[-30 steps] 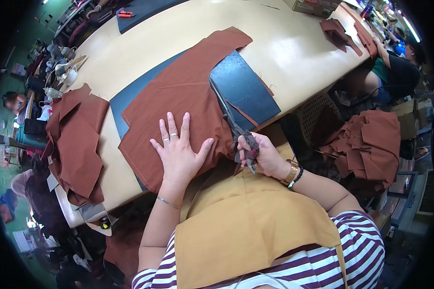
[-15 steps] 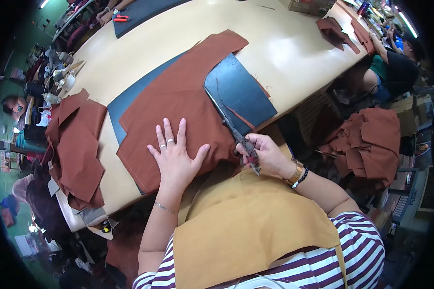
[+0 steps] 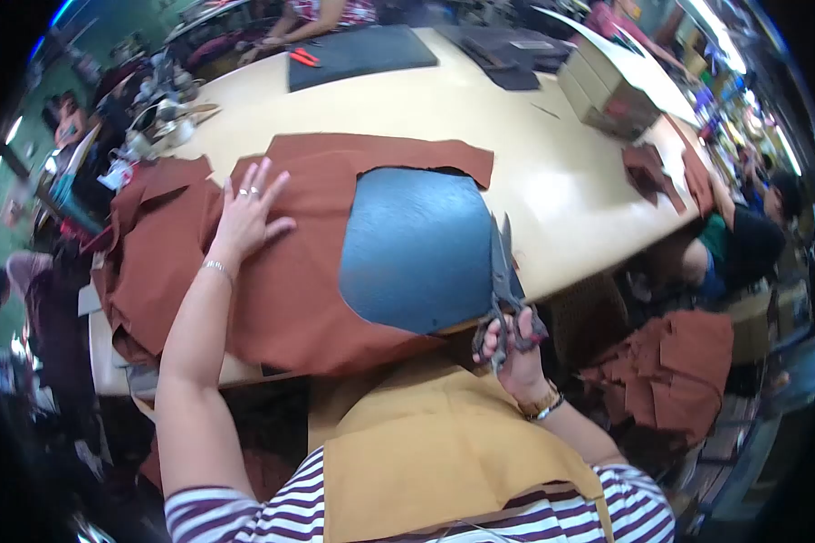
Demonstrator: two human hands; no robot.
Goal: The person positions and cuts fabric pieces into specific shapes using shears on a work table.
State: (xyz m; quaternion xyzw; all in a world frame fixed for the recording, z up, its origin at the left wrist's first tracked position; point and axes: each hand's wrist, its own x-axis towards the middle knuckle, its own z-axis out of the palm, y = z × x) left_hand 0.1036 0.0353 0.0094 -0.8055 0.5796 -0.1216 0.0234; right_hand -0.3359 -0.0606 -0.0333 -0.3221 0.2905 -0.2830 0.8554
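My left hand lies with spread fingers on a large piece of rust-brown fabric. A deep curved edge in that fabric bares a dark blue board beneath it. In my right hand is a pair of large scissors, its grips dark and wrapped. The blades point away from me, a little apart, over the board's right edge and off the fabric. More rust-brown fabric is piled at the left, touching the piece under my left hand.
Red-handled snips rest on a dark mat across the table. A cardboard box stands at the far right. Rust-brown scraps lie near a seated person. A fabric heap is below the table's right side.
The scissors have come away from the fabric and now point upward. My left hand has slid left, shifting the fabric leftward and uncovering more board. The head view has turned.
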